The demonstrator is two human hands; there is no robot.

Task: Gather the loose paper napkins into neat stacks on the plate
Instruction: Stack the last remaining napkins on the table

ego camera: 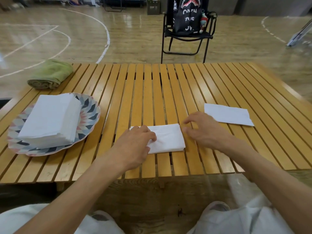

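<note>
Left hand (136,141) flat on folded napkin (167,138) mid-table, fingers together, pressing its left half; right hand (202,129) just beside napkin's right edge, fingers loosely spread, holding nothing; tall napkin stack (50,119) on patterned plate (92,115), left; single napkin (228,114) loose, right; green towel (50,74) far left on slatted table (152,85).

Bare slats (146,98) between plate (94,114) and loose napkin (228,114).
</note>
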